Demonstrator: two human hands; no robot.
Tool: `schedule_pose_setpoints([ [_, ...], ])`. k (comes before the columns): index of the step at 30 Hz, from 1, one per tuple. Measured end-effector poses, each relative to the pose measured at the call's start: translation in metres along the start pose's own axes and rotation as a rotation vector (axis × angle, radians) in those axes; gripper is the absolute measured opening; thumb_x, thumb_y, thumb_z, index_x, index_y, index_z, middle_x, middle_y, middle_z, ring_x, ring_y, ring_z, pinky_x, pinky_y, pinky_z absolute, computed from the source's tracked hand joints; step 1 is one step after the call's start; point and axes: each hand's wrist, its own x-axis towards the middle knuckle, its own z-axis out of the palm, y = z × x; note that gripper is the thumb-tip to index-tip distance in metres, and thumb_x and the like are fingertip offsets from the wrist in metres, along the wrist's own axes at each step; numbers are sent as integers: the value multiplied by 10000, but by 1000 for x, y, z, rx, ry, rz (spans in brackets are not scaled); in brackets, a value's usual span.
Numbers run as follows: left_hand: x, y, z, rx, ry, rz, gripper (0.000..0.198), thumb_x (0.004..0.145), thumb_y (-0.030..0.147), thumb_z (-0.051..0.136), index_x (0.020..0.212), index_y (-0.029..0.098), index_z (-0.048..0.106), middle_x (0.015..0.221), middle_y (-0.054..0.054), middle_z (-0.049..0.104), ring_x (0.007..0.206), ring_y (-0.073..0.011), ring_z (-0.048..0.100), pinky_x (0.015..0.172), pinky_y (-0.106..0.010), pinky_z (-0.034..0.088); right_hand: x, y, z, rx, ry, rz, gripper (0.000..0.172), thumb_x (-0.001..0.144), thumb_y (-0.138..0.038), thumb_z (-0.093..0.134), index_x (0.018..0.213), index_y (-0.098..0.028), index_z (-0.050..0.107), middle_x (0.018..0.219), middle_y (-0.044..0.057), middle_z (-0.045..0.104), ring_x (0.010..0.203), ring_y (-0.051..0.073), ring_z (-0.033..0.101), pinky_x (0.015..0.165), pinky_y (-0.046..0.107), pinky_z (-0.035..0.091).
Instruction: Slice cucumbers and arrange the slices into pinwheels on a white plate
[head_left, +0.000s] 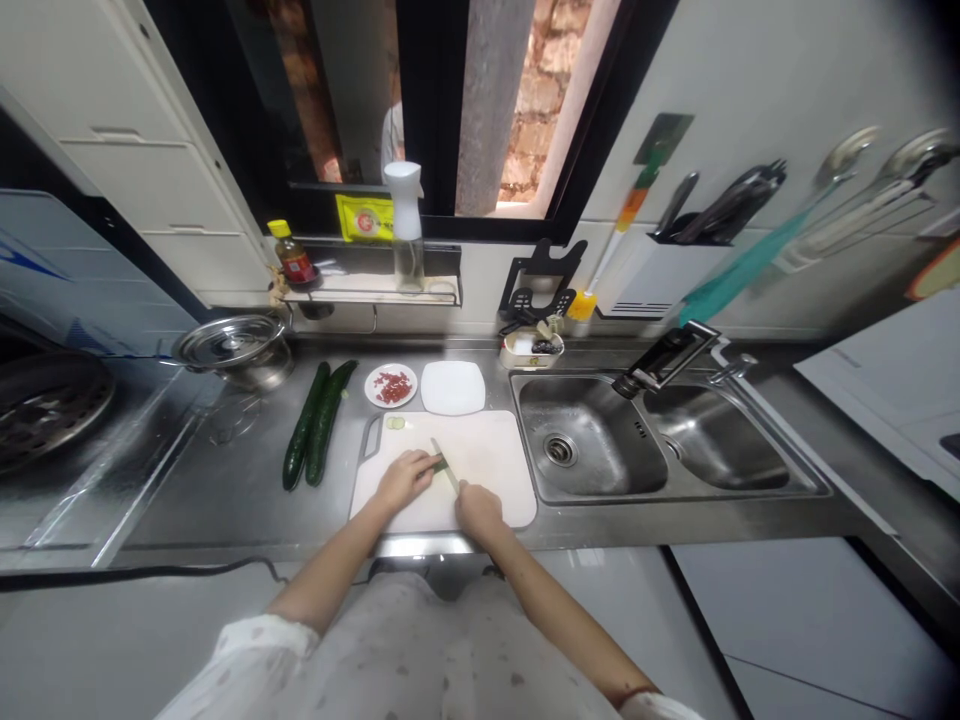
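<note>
On the white cutting board [480,450], my left hand [407,480] presses its fingers on a short green cucumber piece [440,464]. My right hand [478,508] is closed around the handle of a knife [448,474], whose blade lies against the piece's right side. A few pale cucumber slices [395,423] rest at the board's upper left corner. Left of the board, two whole cucumbers [321,425] lie side by side on the counter. Behind the board stand a small plate [370,388] of chopped red bits and a white square plate [453,386].
A double sink [600,485] with a black faucet [667,358] adjoins the board's right side. A lidded steel pot [259,365] and a clear glass bowl [231,420] stand at left. Behind are a shelf [367,290] with bottles and a small utensil holder [525,355].
</note>
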Motion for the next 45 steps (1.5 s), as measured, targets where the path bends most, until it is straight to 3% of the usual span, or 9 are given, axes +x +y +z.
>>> schedule_pose_setpoints([
  [21,-1,-9,7,20,-14,17,350,879,215,523,1204,254,647,1026,-64,653,944,-181,575,856,-319,475,29,-16,-16,46,39,-35,352,909,-136,374,1180,-117,598,1081,166,681,1027,231,644,803,295,454],
  [45,-2,-4,2,23,-10,24,348,887,231,508,1203,250,650,1032,-68,658,934,-180,579,842,-315,478,-5,2,-3,9,-43,14,314,900,-147,389,1125,-147,609,1045,156,687,1005,239,651,784,312,464],
])
